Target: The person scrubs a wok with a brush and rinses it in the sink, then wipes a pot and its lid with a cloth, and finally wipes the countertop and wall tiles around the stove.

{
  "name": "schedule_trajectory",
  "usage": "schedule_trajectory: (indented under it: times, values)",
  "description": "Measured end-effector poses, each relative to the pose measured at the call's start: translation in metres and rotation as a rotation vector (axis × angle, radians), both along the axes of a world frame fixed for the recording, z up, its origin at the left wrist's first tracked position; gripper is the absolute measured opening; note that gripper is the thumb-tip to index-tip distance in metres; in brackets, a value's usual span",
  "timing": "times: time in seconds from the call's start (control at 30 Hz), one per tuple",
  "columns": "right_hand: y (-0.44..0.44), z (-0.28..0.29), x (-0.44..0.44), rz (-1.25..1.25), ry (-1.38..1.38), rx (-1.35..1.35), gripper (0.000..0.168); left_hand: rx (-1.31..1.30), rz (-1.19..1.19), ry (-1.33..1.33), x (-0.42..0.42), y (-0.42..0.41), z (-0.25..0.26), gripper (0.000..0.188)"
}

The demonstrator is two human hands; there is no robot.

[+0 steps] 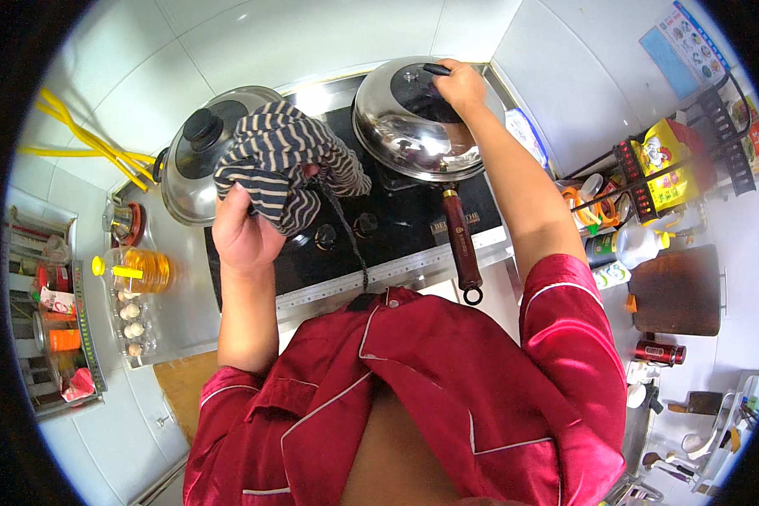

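My left hand (pixel 246 231) grips a bunched cloth with dark and cream stripes (pixel 284 158), held up over the left part of a black glass gas hob (pixel 310 265). A dark cord hangs from the cloth. Behind it sits a lidded steel pot (pixel 180 183) with a black lid knob. My right hand (pixel 462 85) is closed on the black knob (pixel 437 69) of a domed steel lid (pixel 398 139). That lid rests on a pan on the right burner, whose dark red handle (pixel 460 240) points towards me. The pan's inside is hidden.
Left of the hob stand an oil bottle (pixel 145 270), a tray of eggs (pixel 133 322) and a small metal container (pixel 119 219). Yellow hoses (pixel 88 134) run along the back left. To the right are a rack with a yellow packet (pixel 664 167), bottles and a wooden board (pixel 677 291).
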State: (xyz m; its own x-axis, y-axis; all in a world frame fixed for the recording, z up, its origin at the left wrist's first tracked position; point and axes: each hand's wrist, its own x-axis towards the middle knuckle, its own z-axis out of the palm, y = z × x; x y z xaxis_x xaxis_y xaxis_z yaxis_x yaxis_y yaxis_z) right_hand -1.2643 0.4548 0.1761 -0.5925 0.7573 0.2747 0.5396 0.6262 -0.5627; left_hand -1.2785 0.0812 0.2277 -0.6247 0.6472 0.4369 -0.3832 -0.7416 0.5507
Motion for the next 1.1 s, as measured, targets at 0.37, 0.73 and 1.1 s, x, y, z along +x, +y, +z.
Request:
schedule_trajectory:
  times: [0.37, 0.73, 1.1]
  values:
    - [0.033, -0.017, 0.016, 0.347, 0.194, 0.159, 0.05, 0.011, -0.16, 0.158, -0.012, 0.023, 0.007, 0.043]
    - [-0.18, 0.03, 0.126, 0.963, 0.756, -1.716, 0.044, -0.448, 0.581, 0.782, 0.043, 0.085, 0.052, 0.035]
    - [-0.115, 0.121, 0.12, 0.936, 1.122, -1.676, 0.052, -0.358, -0.563, -0.152, 0.053, 0.118, -0.026, 0.045]
